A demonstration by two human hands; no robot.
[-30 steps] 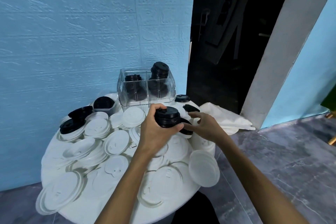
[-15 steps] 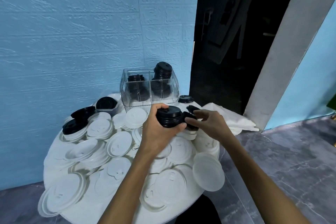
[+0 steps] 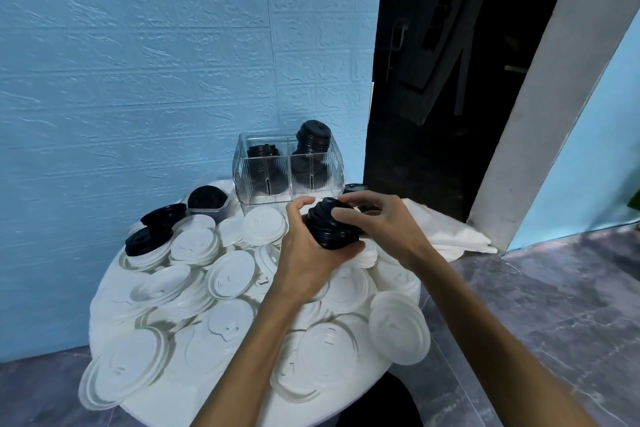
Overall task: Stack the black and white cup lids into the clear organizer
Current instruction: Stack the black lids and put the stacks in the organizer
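1. Round white table, set against the blue wall.
2. Clear ribbed plastic organizer at the far edge.
3. Loose white plastic cup lids heaped nearer than the organizer.
4. Black plastic cup lids left of the organizer.

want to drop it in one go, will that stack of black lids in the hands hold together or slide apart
The stack of black lids already leans, so it may splay if tilted further. It looks light: thin nested plastic. The left hand grips its side and the right hand caps the top, probably needed support.
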